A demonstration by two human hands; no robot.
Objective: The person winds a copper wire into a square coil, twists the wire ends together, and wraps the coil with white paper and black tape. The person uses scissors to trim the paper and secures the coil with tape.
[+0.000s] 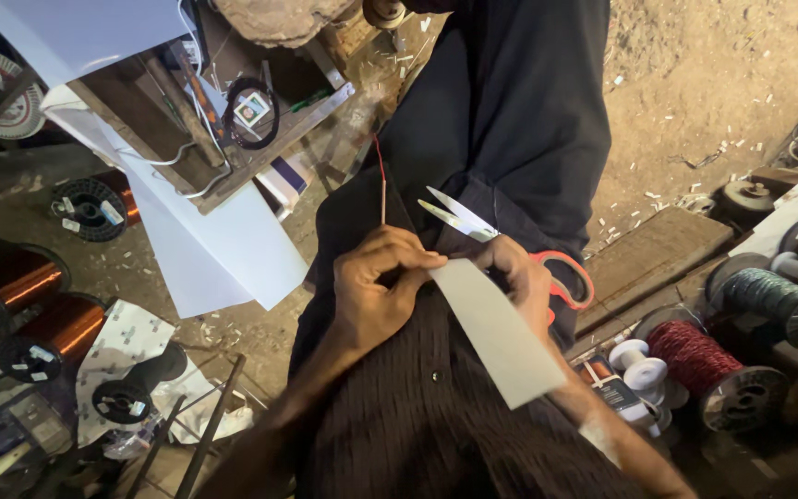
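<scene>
Left hand [376,291] closed, pinching the upper end of a white rectangular paper strip [501,333] between thumb and fingers; it also holds a thin reddish wire [382,185] that sticks up from the fist. Right hand [521,277] gripping steel scissors with red-orange handles [473,222], blades open, tips pointing up-left, just above the strip's top edge. Strip runs down-right from between the hands, over the lap and the right forearm. Copper wire spools [34,305] on the floor to the left, red thread spool [695,356] to the right.
</scene>
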